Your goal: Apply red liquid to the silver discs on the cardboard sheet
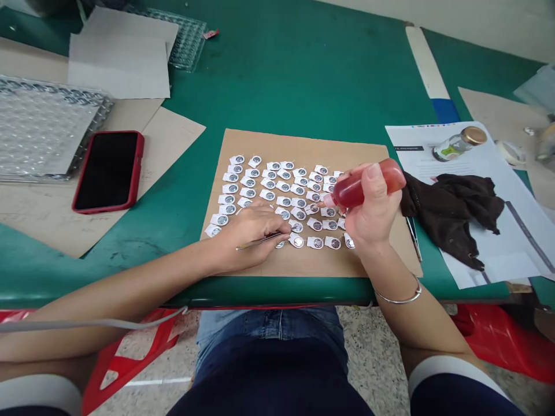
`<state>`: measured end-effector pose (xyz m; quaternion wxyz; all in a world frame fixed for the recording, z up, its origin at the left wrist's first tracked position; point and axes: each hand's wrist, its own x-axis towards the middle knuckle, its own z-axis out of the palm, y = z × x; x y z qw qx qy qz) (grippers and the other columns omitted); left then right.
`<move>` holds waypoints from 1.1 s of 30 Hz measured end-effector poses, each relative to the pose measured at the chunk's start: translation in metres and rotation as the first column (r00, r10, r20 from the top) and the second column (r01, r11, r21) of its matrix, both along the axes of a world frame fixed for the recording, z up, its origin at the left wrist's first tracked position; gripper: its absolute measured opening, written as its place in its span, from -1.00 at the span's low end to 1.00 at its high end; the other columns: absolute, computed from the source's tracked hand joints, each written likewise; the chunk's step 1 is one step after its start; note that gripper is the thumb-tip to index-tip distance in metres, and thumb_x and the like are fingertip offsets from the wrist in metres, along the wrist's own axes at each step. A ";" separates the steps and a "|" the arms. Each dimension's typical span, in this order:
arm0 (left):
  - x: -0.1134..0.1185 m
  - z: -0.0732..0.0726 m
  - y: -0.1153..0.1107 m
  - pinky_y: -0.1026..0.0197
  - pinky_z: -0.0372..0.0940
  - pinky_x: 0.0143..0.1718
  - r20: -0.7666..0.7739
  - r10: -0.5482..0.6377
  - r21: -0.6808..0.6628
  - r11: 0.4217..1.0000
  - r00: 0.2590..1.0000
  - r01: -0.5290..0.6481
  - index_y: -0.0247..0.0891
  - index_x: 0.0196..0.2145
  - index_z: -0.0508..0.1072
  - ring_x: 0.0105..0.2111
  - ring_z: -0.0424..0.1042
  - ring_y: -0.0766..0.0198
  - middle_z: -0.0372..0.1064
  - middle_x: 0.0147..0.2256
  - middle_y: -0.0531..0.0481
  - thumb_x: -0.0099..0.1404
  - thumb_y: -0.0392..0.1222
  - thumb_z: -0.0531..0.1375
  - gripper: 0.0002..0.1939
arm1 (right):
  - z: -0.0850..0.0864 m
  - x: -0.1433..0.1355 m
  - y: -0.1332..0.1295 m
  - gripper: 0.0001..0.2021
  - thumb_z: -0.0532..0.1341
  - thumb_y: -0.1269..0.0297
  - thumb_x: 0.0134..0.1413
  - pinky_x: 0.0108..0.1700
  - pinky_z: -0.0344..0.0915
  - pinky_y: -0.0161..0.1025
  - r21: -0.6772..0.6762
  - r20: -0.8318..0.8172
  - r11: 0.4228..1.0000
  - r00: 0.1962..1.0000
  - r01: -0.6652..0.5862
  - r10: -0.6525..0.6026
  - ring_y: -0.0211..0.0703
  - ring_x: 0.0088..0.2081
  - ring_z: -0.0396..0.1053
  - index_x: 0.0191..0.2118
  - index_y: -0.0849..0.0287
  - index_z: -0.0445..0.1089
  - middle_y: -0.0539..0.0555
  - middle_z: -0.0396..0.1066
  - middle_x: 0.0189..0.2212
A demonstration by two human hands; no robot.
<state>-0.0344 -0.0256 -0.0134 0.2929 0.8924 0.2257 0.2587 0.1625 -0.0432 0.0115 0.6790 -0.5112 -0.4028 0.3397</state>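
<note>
Pinched in my left hand is a slim metal hand tool, its exact kind unclear; its tip is over the lower rows. My right hand is wrapped round a red squeeze bottle, tilted with its pale nozzle pointing down and left over the pieces. Below both hands lies a brown cardboard sheet bearing rows of small round silvery pieces on white paper tabs. My left hand rests on the sheet and covers some of them; my right hand hides others at the right side.
A red-cased phone and a bubble-textured clear plastic tray lie on the left. Right of the sheet are a dark cloth, printed papers, a small glass jar and a thin pen-like item. The table is green.
</note>
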 end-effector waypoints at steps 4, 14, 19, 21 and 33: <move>0.002 -0.001 0.001 0.15 0.25 -0.16 -0.008 -0.004 0.000 1.000 1.000 0.004 -0.25 -0.42 0.38 -0.42 0.43 0.32 0.44 -0.46 0.03 0.27 -0.25 0.10 -0.88 | 0.001 0.001 0.000 -0.81 0.13 0.11 0.04 -0.80 -0.03 -0.34 0.024 0.029 1.000 1.000 0.003 -0.004 -0.31 -0.69 0.34 -0.45 0.09 0.28 -0.06 0.32 -0.57; 0.001 0.000 -0.001 0.13 0.24 -0.21 -0.108 -0.097 0.197 0.973 0.989 0.117 -0.28 -0.41 0.36 -0.44 0.33 0.30 0.39 -0.47 -0.01 0.24 -0.33 0.07 -0.90 | -0.006 0.000 -0.002 -0.78 0.17 0.01 -0.04 -0.68 0.24 -0.29 -0.061 0.126 0.996 0.989 -0.070 0.077 -0.25 -0.62 0.38 -0.44 0.02 0.24 -0.05 0.31 -0.57; 0.005 0.010 -0.013 0.09 0.25 -0.23 -0.274 -0.133 0.428 0.870 0.953 0.244 -0.35 -0.48 0.36 -0.45 0.27 0.27 0.35 -0.50 -0.06 0.27 -0.40 0.00 -0.79 | -0.013 -0.004 -0.006 -0.74 0.22 0.03 -0.08 -0.52 0.35 -0.26 -0.161 0.275 0.982 0.951 -0.095 0.137 -0.25 -0.47 0.41 -0.40 0.12 0.29 0.00 0.34 -0.47; 0.007 0.013 -0.019 0.07 0.26 -0.25 -0.292 -0.087 0.540 0.807 0.952 0.239 -0.36 -0.50 0.35 -0.45 0.29 0.26 0.34 -0.52 -0.07 0.27 -0.44 -0.03 -0.75 | -0.015 -0.004 -0.007 -0.74 0.24 0.05 -0.10 -0.41 0.37 -0.22 -0.184 0.354 0.980 0.924 -0.082 0.144 -0.23 -0.40 0.40 -0.39 0.15 0.31 0.02 0.35 -0.45; 0.008 0.004 -0.031 0.04 0.28 -0.23 -0.291 -0.020 0.652 0.728 0.957 0.213 -0.35 -0.47 0.34 -0.39 0.35 0.20 0.35 -0.53 -0.08 0.24 -0.46 0.00 -0.80 | -0.017 -0.006 -0.008 -0.75 0.26 0.07 -0.12 -0.36 0.33 -0.18 -0.236 0.455 0.963 0.861 -0.131 0.229 -0.26 -0.45 0.31 -0.42 0.15 0.32 0.00 0.32 -0.50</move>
